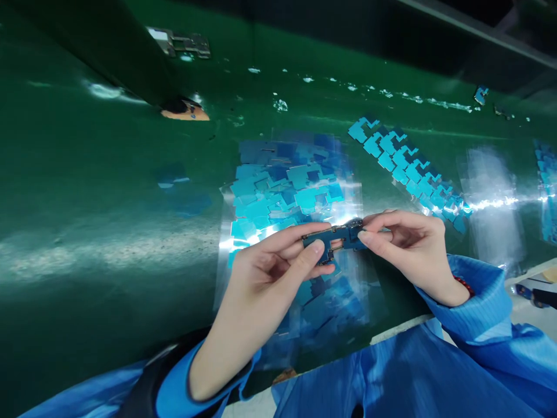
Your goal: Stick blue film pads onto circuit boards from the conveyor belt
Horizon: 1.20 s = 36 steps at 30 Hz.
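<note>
A small blue circuit board (pixel 339 234) with a notch in its lower side is held level in front of me. My left hand (pixel 278 255) pinches its left end, thumb on top and fingers beneath. At the right end, the thumb and forefinger of my right hand (pixel 402 241) close on the board's corner. Under both hands lies a broad patch of overlapping blue film pieces (pixel 265 197) on clear sheets. Part of that patch is hidden by my hands and the board.
Slanting rows of cut blue films (pixel 404 165) lie to the right on the green tabletop (pixel 108 220). Another circuit board (pixel 191 45) rests at the upper left, near a dark post (pixel 117 52). A small blue part (pixel 481 94) sits far right, and more blue films (pixel 547 186) reach the right edge.
</note>
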Tool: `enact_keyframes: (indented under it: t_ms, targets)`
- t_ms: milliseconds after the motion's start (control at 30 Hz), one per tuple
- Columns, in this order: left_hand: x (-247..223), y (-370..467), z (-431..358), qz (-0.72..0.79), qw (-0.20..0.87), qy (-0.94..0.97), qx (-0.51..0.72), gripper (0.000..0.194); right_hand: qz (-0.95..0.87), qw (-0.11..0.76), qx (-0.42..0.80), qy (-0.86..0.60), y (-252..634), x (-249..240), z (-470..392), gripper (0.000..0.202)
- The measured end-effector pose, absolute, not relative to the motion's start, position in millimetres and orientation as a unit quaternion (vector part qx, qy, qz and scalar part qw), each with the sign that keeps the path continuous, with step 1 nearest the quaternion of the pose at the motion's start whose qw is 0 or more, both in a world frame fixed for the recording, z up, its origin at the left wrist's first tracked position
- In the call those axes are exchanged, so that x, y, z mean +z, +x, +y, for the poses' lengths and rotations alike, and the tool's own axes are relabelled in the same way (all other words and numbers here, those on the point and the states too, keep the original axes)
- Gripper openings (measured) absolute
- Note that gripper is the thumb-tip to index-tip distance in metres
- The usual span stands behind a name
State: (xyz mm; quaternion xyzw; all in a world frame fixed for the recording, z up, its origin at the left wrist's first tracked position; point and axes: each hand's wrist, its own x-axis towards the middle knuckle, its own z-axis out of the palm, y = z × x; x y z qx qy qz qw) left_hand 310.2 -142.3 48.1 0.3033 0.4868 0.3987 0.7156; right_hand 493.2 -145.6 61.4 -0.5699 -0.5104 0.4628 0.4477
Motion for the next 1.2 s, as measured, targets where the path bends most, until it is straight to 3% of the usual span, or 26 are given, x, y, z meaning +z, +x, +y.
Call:
enact_keyframes:
  t_ms: [167,600,1000,1100,1200]
  targets:
    - [43,310,-143,0.510,0.699,0.303,0.399,0.007,-0.495,0.455,0.488,-0.557,491,60,-147,0.011]
    - [50,315,-141,0.550,0.667,0.337,0.371,0.017,-0.524,0.446,0.482,-0.542,488,56,-152,0.008]
    - [48,312,-140,0.575,0.645,0.340,0.372,0.012,-0.676,0.380,0.245,-0.583,504,47,-141,0.006]
    - [46,310,-141,0.562,0.651,0.339,0.381,0.013,-0.639,0.376,0.291,-0.605,508,44,-138,0.004]
    - [45,310,-141,0.552,0.663,0.325,0.388,0.016,-0.577,0.379,0.424,-0.587,506,44,-139,0.008]
